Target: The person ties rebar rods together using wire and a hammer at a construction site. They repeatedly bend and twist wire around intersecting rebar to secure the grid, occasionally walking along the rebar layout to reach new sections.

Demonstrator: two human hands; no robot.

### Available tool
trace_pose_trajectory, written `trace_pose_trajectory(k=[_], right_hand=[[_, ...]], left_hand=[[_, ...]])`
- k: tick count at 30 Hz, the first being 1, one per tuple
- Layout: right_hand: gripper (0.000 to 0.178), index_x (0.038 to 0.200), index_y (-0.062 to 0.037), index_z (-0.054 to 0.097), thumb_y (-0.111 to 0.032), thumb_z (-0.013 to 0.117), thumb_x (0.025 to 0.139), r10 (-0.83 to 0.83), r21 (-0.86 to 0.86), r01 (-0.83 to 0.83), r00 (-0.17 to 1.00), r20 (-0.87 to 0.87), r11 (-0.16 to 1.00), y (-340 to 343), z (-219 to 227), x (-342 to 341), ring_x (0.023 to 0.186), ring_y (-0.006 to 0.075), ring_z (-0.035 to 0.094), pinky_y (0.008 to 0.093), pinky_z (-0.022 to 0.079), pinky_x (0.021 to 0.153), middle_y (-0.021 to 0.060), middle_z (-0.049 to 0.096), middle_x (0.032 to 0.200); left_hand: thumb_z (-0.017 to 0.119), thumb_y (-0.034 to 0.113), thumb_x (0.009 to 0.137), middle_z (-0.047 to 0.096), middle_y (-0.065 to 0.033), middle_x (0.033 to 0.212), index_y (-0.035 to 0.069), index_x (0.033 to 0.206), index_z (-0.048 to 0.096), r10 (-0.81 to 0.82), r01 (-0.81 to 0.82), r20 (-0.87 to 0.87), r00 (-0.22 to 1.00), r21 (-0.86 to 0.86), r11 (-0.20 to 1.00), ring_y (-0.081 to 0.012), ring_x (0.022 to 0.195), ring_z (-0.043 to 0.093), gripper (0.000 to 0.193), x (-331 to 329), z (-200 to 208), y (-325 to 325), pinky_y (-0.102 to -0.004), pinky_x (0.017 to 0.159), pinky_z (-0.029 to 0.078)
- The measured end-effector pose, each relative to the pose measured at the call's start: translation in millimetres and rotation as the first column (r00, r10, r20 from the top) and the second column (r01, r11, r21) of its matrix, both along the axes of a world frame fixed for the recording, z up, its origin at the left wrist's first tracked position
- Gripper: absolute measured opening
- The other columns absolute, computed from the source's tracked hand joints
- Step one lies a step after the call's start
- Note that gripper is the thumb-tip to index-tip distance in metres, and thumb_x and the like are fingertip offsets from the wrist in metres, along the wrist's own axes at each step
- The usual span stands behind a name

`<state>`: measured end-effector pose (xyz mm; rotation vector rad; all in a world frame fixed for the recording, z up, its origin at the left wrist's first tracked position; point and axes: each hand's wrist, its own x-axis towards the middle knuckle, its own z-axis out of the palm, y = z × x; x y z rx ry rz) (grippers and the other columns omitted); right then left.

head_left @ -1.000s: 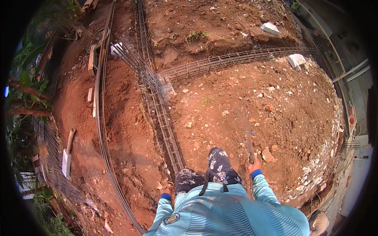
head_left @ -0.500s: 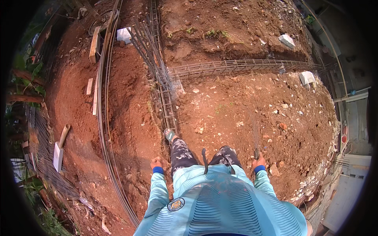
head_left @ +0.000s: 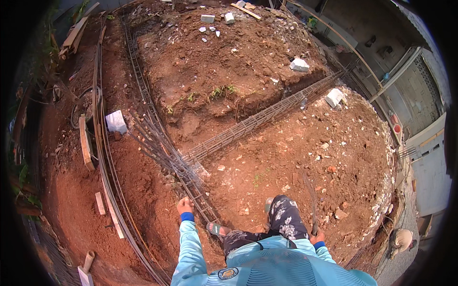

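Observation:
My left hand [head_left: 185, 205] is held out in front on the left, its fingers curled into a fist with nothing showing in them. It hangs above the dirt beside a steel rebar cage [head_left: 196, 190] that runs away from me. My right hand [head_left: 317, 237], low on the right, is closed around a long thin dark bundle [head_left: 313, 202] that looks like wire. The bundle points forward over the soil; its exact kind is hard to make out. One sandalled foot [head_left: 218, 229] is at the cage's near end, the other [head_left: 268, 205] ahead on the soil.
A second rebar cage [head_left: 267, 117] crosses to the far right in a trench. Loose bars [head_left: 157, 148] stick out at the junction. Long bars [head_left: 106, 167] lie on the left near planks [head_left: 86, 143] and a white block [head_left: 116, 122]. A person [head_left: 401, 240] is at the right edge.
I have stepped forward and turned somewhat right; the cages have slid down and tilted in view. My left fist has swung forward. The right hand still holds the bundle.

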<state>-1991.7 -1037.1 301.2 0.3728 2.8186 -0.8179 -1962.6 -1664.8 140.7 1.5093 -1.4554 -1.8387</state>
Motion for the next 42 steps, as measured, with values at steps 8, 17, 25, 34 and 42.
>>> trace_pose_trajectory(k=[8,17,25,34,42], right_hand=[[0.042,0.109,-0.0047,0.065,-0.019,0.081,0.073,-0.105,-0.189,0.120,0.991,0.084,0.975,15.8,-73.8,-58.7,0.072,0.0169,0.063,0.0351,0.052,0.068,0.0075,0.068,0.077],[0.019,0.098,-0.0044,0.064,-0.008,0.065,0.079,0.039,-0.310,-0.021,0.998,0.051,0.951,9.6,-33.3,-271.1,0.074,0.0304,0.064,0.0394,0.050,0.070,0.0138,0.064,0.079],[0.022,0.102,-0.0006,0.062,-0.008,0.064,0.081,0.092,-0.152,-0.087,0.995,0.031,0.985,26.8,-28.7,-403.2,0.070,0.0291,0.061,0.0388,0.049,0.067,0.0144,0.062,0.076],[0.027,0.107,-0.0054,0.062,-0.008,0.064,0.080,0.010,-0.065,-0.012,0.999,-0.043,0.998,-80.4,-82.3,-470.7,0.076,0.0272,0.064,0.0382,0.050,0.069,0.0123,0.066,0.081],[0.024,0.098,-0.0044,0.060,-0.009,0.064,0.075,-0.322,-0.188,0.321,0.946,0.024,0.928,-250.9,-129.7,-515.6,0.068,0.0184,0.055,0.0345,0.048,0.064,0.0067,0.060,0.075]], left_hand=[[0.061,0.022,0.097,0.069,-0.0066,0.083,0.003,0.105,0.066,-0.344,0.345,0.026,0.939,-0.038,0.938,-0.0137,0.062,0.063,0.021,-108.9,21.1,2.5,-0.0277,0.052,0.050],[0.058,0.016,0.096,0.067,-0.0115,0.081,0.003,0.096,0.066,0.038,-0.138,0.418,0.908,0.210,0.968,-0.0251,0.067,0.066,0.015,-40.2,-12.7,-8.4,-0.0368,0.052,0.054],[0.062,0.017,0.094,0.071,-0.0171,0.084,0.006,0.098,0.066,-0.215,0.090,0.386,0.897,0.316,0.944,-0.0284,0.066,0.069,0.013,-94.9,57.2,163.4,-0.0380,0.054,0.056],[0.061,0.028,0.095,0.072,-0.0147,0.086,0.006,0.103,0.064,-0.463,0.233,0.413,0.784,0.495,0.837,-0.0265,0.069,0.070,0.024,-235.2,-39.8,50.5,-0.0377,0.056,0.056],[0.061,0.026,0.097,0.070,-0.0104,0.086,0.004,0.104,0.063,-0.208,0.187,0.111,0.972,0.171,0.967,-0.0189,0.067,0.067,0.024,-546.1,-93.9,-235.2,-0.0317,0.054,0.054]])
